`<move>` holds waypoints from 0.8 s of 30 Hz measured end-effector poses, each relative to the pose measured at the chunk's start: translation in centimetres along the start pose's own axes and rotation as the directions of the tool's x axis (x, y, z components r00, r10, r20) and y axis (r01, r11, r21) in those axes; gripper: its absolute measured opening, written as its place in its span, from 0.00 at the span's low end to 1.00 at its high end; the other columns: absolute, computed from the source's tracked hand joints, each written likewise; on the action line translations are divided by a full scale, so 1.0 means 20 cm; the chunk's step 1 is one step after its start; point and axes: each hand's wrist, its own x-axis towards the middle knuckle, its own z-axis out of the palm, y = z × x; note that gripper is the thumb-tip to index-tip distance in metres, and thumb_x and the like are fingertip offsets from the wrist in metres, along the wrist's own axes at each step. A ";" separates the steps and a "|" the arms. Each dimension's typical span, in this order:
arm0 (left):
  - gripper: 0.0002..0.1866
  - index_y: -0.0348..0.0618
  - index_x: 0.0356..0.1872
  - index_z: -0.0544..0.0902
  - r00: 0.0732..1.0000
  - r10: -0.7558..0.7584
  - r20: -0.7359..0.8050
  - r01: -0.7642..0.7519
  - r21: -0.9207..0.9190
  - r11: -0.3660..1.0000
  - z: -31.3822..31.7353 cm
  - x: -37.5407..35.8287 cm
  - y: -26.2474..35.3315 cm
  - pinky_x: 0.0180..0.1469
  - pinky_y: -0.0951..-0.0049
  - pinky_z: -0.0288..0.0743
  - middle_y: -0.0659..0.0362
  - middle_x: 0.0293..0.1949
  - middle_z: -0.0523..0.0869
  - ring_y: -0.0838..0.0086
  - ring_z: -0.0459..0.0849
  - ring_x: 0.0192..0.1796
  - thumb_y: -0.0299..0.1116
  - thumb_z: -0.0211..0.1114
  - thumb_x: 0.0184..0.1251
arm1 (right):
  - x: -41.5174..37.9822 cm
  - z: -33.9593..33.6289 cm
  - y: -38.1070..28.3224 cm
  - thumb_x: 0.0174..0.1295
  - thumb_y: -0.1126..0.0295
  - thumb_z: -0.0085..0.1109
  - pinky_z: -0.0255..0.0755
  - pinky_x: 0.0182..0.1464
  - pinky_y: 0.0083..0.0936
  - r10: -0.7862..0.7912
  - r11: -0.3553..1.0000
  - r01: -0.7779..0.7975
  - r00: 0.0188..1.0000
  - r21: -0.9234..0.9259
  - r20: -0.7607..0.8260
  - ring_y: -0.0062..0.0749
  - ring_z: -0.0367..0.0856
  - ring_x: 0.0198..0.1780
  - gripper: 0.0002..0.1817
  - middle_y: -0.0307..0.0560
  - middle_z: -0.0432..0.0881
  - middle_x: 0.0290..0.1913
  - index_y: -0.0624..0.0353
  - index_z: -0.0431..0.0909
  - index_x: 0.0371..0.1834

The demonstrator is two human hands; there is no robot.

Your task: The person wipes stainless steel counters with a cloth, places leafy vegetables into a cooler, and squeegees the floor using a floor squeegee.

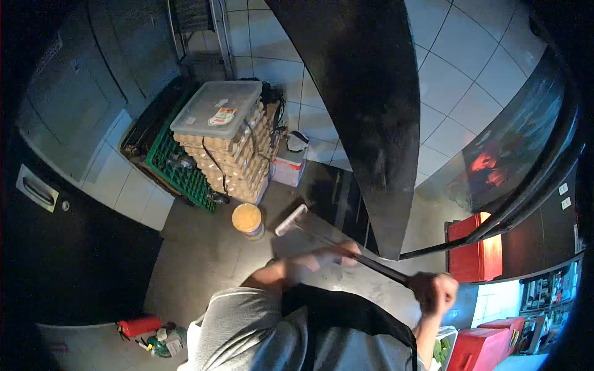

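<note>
A floor squeegee [291, 220] with a dark handle and a narrow pale head reaches diagonally across the middle of the view. My left hand [339, 253], smeared by motion, is closed round the middle of the handle. Near the handle's upper end, my right hand [435, 293] is wrapped in a fist. The pale head is low over the grey floor [247, 260], just right of a tub [247, 220] with a yellowish lid.
Stacked egg trays [226, 164] stand beyond the tub, topped by a clear plastic box [219, 110]. A green crate [179, 170] leans beside them. A dark panel [365, 111] hangs close ahead. Red containers [479, 346] are lower right; a fire extinguisher [139, 326] lies lower left.
</note>
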 end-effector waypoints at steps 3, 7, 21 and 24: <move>0.11 0.37 0.15 0.74 0.993 0.033 0.116 -0.029 -0.034 0.999 -0.15 0.14 0.23 0.22 0.60 0.62 0.49 0.13 0.72 0.65 0.72 0.17 0.35 0.59 0.44 | 0.19 0.06 -0.27 0.65 0.66 0.46 0.60 0.19 0.27 0.257 0.812 -0.280 0.959 0.512 0.117 0.24 0.56 0.09 0.15 0.36 0.58 0.07 0.52 0.60 0.19; 0.12 0.35 0.16 0.74 0.938 -0.143 0.316 0.127 0.072 0.989 -0.35 0.29 0.30 0.21 0.60 0.64 0.48 0.14 0.74 0.64 0.73 0.16 0.35 0.60 0.47 | 0.30 0.23 -0.43 0.64 0.63 0.48 0.58 0.17 0.24 0.191 0.898 -0.127 0.975 0.420 -0.115 0.22 0.54 0.08 0.17 0.35 0.57 0.07 0.52 0.59 0.17; 0.08 0.44 0.18 0.79 0.937 0.003 0.349 -0.153 0.401 0.903 -0.65 0.00 -0.52 0.32 0.57 0.72 0.49 0.21 0.80 0.56 0.81 0.27 0.35 0.68 0.39 | -0.05 1.08 -0.02 0.59 0.76 0.52 0.64 0.25 0.26 0.338 0.907 -0.317 0.941 -0.279 0.030 0.28 0.69 0.19 0.16 0.42 0.69 0.14 0.61 0.65 0.12; 0.13 0.41 0.21 0.80 0.905 -0.018 0.425 -0.070 0.189 0.979 -0.58 0.03 -0.06 0.30 0.56 0.73 0.50 0.20 0.80 0.58 0.79 0.26 0.41 0.67 0.41 | -0.11 0.87 -0.25 0.55 0.76 0.58 0.69 0.34 0.26 0.242 0.827 -0.374 0.910 -0.419 -0.335 0.26 0.72 0.27 0.06 0.41 0.75 0.23 0.60 0.73 0.23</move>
